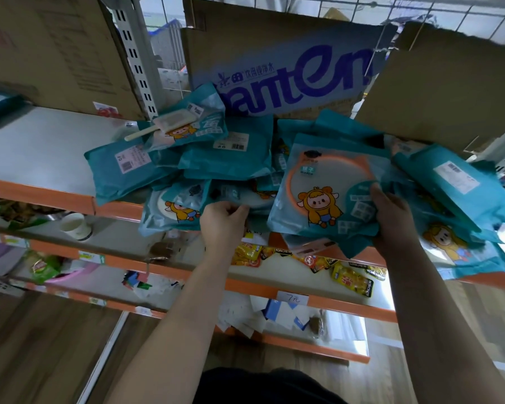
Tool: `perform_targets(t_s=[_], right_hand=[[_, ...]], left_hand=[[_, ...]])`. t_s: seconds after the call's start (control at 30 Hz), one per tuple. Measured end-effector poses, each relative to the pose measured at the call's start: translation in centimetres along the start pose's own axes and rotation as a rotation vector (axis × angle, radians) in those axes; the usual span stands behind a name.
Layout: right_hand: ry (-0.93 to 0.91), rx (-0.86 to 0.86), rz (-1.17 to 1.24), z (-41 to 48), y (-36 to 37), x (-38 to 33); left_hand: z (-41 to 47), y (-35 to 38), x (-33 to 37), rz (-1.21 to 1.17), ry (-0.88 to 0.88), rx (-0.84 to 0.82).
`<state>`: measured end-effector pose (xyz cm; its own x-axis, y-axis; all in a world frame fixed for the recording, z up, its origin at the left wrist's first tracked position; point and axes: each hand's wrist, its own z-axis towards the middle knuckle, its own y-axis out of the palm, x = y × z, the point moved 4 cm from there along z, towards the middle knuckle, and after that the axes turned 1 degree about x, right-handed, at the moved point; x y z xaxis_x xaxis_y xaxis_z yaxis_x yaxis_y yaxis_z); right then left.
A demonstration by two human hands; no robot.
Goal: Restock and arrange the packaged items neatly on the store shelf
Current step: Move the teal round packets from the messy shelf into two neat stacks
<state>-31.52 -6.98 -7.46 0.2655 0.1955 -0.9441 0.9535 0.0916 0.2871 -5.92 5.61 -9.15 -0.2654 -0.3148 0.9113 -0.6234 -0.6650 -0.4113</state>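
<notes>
Several teal packaged mirrors lie in a loose heap on the top grey shelf with its orange front edge. My right hand grips the right edge of one teal packet showing an orange ring mirror and a cartoon figure, thumb on its face. That packet tilts over the shelf's front edge. My left hand has its fingers curled onto the lower edge of another teal packet at the front of the heap. More teal packets pile to the right.
A flattened blue-lettered carton and brown cardboard boxes stand behind the heap. The left part of the top shelf is bare metal. Lower shelves hold yellow snack packets, a white cup and a handwritten price tag.
</notes>
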Motion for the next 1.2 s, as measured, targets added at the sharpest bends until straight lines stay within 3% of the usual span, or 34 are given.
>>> perform_targets(t_s=[0.13,0.33,0.43,0.5,0.73,1.03,1.2], right_hand=[[-0.002,-0.018,0.024,0.1,0.0,-0.2],[0.040,-0.027,-0.026,0.9,1.6,0.1],[0.018,-0.041,-0.046,1.1,2.5,0.5],[-0.011,-0.068,-0.052,1.2,2.8,0.6],[0.004,0.036,0.050,2.2,3.0,0.5],[-0.061,-0.091,-0.084,2.2,5.9,1.3],[-0.081,-0.117,-0.105,2.6,7.0,1.7]], left_hand=[[0.3,-2.9,-0.9,-0.129,-0.069,0.021],[1.1,-7.3,-2.4,-0.062,-0.090,0.187],[0.3,-5.9,-3.0,-0.508,-0.367,0.058],[0.0,-5.4,-3.0,-0.623,-0.419,0.028],[0.4,-8.2,-2.5,-0.492,-0.348,0.110],[1.2,-14.4,-3.1,-0.289,-0.229,0.207],[2.4,-18.0,-2.1,0.104,-0.017,0.332]])
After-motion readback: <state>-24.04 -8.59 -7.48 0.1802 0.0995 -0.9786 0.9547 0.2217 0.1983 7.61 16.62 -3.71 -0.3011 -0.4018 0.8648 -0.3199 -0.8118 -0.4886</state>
